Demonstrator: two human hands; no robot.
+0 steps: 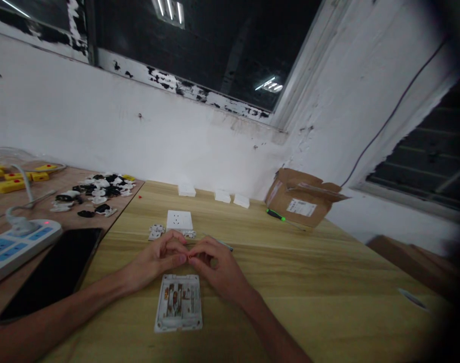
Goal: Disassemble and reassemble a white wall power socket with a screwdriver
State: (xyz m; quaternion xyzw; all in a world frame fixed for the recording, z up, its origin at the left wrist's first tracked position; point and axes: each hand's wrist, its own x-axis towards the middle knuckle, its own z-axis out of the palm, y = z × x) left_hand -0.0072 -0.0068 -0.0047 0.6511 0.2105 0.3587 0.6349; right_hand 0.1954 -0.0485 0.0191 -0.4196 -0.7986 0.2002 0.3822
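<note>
My left hand [158,258] and my right hand [215,262] meet fingertip to fingertip over the wooden table. Between them is a tiny reddish, copper-coloured piece [190,256], pinched by the fingers of both hands. Just below the hands lies a white socket housing [178,303], its inner side up, with copper-coloured metal parts showing. Beyond the fingers is a white socket panel [179,221], face up. A small white socket part [156,232] lies at its left. Part of a thin blue tool [226,246] shows behind my right hand.
A cardboard box [303,199] stands at the back right, a green and black screwdriver [276,215] before it. White blocks [222,196] line the wall. On the left are a power strip [29,244], a black phone-like slab [54,269], small black-and-white parts [101,189] and yellow pieces [10,185].
</note>
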